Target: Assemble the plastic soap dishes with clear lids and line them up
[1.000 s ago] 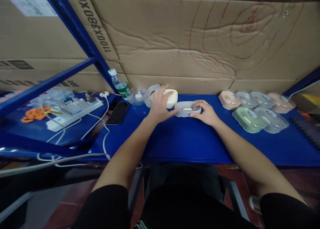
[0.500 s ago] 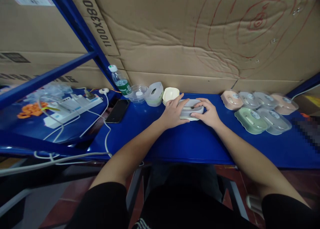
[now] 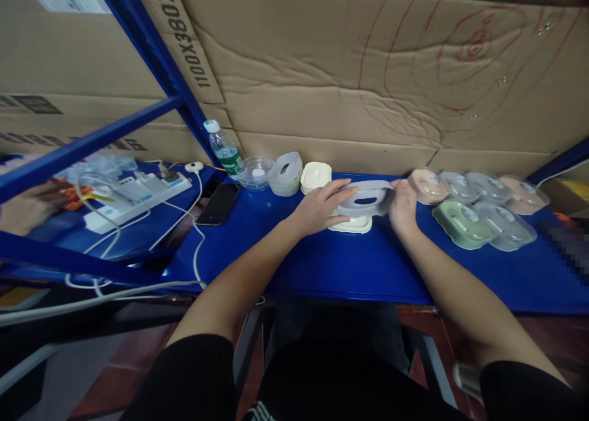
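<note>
A greyish translucent cover [image 3: 368, 210] with an oval slot is raised and tilted between my hands. My left hand [image 3: 319, 209] grips its left end, and my right hand [image 3: 404, 207] has its fingers closed round the right end. Below the cover, a cream tray [image 3: 356, 226] rests on the blue table [image 3: 331, 274]. Just left of my left hand stands a stack of cream trays [image 3: 316, 175]. Farther left, more slotted covers [image 3: 284, 174] are nested together beside a clear round bowl [image 3: 254, 172].
Several lidded boxes in pink, grey and green [image 3: 464, 221] stand at the right. A water bottle [image 3: 225, 151], a black phone [image 3: 218, 203] and a white power strip [image 3: 138, 203] lie leftward. Another person's hand [image 3: 32, 206] is beyond the blue frame.
The cover has come up off the cream tray and tilted, with my right hand moving right and turning. Another person's hand has appeared at the far left by the orange pieces.
</note>
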{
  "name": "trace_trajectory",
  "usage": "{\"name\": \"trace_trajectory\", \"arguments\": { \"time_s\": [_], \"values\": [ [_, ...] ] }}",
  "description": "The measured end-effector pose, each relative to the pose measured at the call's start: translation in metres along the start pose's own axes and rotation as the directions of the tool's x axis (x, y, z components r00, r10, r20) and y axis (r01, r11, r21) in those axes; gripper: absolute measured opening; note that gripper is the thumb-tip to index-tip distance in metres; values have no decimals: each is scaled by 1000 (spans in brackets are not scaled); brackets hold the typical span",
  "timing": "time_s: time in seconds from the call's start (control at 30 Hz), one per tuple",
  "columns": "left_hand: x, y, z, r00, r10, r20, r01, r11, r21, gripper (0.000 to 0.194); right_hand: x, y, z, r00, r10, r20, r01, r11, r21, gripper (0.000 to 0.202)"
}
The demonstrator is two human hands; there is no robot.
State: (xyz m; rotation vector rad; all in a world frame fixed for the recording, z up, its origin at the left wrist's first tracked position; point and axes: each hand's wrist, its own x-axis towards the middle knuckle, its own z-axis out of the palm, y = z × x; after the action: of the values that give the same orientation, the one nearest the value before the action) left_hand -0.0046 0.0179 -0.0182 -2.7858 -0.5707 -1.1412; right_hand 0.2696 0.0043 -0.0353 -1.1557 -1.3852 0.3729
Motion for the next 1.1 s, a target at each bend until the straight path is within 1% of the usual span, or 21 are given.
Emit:
{"name": "trace_trajectory", "arguments": {
  "time_s": [0.07, 0.1, 0.17, 0.2, 0.23, 0.27, 0.3, 0.33, 0.37, 0.4, 0.47, 0.5, 0.57, 0.6, 0.63, 0.67, 0.7, 0.73, 0.8, 0.9, 1.1],
  "values": [
    [1, 3, -1, 997, 69, 40, -70, 997, 32, 71, 3, 2, 2, 993, 85, -87, -78, 994, 78, 67],
    [2, 4, -2, 995, 78, 66, -82, 995, 55, 64, 3, 2, 3, 984, 128, -123, -114, 986, 121, 66],
    [2, 4, -4, 993, 73, 96, -83, 991, 104, 42, 4, -1, 6, 974, 205, -100, -183, 963, 200, 66],
    [2, 2, -5, 994, 57, 91, -69, 989, 128, 33, 4, -3, 7, 969, 238, -73, -214, 946, 244, 66],
    [1, -2, -6, 997, 26, 68, -36, 988, 151, 30, 4, -5, 9, 965, 259, -42, -237, 928, 287, 67],
    [0, -6, -8, 999, -24, 26, 19, 985, 173, 30, 4, -6, 9, 964, 266, -9, -249, 914, 320, 67],
    [-1, -12, -10, 995, -93, -35, 98, 977, 190, 34, 3, -8, 10, 965, 260, 18, -251, 908, 337, 66],
    [-3, -19, -13, 977, -182, -111, 201, 959, 200, 37, 3, -9, 10, 968, 247, 39, -245, 909, 337, 64],
    [-5, -26, -16, 939, -280, -197, 318, 927, 200, 38, 2, -9, 9, 971, 230, 57, -236, 918, 320, 61],
    [-7, -33, -21, 883, -376, -281, 435, 881, 188, 37, 2, -9, 9, 973, 217, 75, -229, 929, 291, 58],
    [-10, -45, -31, 739, -537, -407, 632, 762, 141, 33, 2, -7, 9, 973, 201, 113, -222, 949, 226, 55],
    [-11, -51, -36, 666, -602, -440, 707, 697, 117, 30, 2, -6, 9, 972, 197, 130, -220, 955, 198, 54],
    [-14, -58, -45, 539, -709, -455, 818, 570, 79, 26, 1, -4, 10, 968, 193, 159, -217, 964, 155, 53],
    [-15, -61, -48, 485, -754, -442, 857, 511, 68, 25, 1, -3, 10, 967, 191, 170, -215, 967, 136, 52],
    [-16, -63, -49, 441, -792, -422, 886, 460, 61, 25, 0, -3, 10, 965, 189, 180, -212, 970, 119, 52],
    [-17, -64, -50, 407, -822, -399, 906, 420, 58, 24, 0, -2, 11, 964, 186, 189, -208, 973, 103, 52],
    [-17, -65, -50, 384, -842, -379, 918, 392, 58, 25, -1, -2, 11, 963, 183, 196, -203, 975, 88, 51],
    [-18, -65, -50, 370, -854, -365, 925, 375, 61, 27, -2, -2, 11, 963, 179, 204, -197, 978, 74, 51],
    [-19, -64, -48, 365, -861, -355, 929, 363, 75, 37, -2, -3, 11, 962, 173, 214, -188, 981, 54, 50],
    [-18, -62, -45, 377, -862, -339, 926, 347, 148, 52, -3, -4, 11, 959, 170, 229, -183, 982, 37, 48],
    [-17, -55, -45, 413, -869, -272, 897, 335, 289, 61, -4, -5, 12, 955, 150, 256, -149, 989, -23, 40]
  ]
}}
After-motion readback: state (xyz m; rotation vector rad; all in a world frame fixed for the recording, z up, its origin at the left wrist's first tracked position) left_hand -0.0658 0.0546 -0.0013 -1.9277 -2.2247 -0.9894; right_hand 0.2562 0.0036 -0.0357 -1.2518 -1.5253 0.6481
